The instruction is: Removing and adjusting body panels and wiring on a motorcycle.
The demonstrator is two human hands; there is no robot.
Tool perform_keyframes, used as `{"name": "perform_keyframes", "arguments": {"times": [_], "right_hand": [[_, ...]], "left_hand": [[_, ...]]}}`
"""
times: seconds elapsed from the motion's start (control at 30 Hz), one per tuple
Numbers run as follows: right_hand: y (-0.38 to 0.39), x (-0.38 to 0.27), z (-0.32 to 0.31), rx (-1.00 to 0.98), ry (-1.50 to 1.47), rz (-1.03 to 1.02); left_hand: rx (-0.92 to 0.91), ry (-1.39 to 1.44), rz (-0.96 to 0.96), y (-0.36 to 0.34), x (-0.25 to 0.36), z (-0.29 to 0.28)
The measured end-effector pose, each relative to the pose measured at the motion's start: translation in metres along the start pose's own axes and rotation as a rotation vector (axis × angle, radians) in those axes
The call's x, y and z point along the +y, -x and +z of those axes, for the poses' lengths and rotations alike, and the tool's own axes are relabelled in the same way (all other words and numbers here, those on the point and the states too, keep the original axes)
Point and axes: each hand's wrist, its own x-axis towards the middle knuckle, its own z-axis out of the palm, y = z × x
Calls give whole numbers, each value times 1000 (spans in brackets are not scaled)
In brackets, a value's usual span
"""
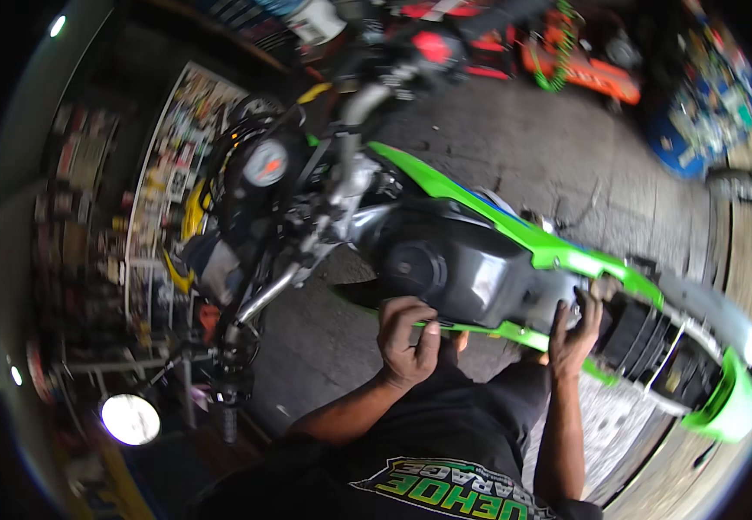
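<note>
A motorcycle with green side panels lies across the view in front of me. Its black fuel tank (480, 273) has a round dark cap (415, 267) on top. My left hand (409, 342) is at the near side of the tank, fingers curled in toward the thumb at the edge of the near green panel (514, 333); what lies between them is hidden. Behind the tank, my right hand (577, 334) is raised with thumb and fingers apart, close to the exposed frame area where the seat is off. The far green panel (566, 256) runs along the other side.
The handlebar (276, 290) and a round gauge (267, 165) are at left, with a lit round mirror (130, 419) near the lower left. A sticker-covered glass cabinet (168, 165) stands beyond. At the far right are a blue drum (679, 139) and an orange compressor (584, 74).
</note>
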Motion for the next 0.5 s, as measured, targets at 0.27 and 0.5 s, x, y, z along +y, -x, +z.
{"name": "perform_keyframes", "arguments": {"times": [0.27, 0.5], "right_hand": [[-36, -128, 74, -373, -6, -514], [-41, -197, 91, -590, 351, -871]], "left_hand": [[825, 96, -1004, 69, -120, 2], [868, 984, -1227, 93, -192, 0]]}}
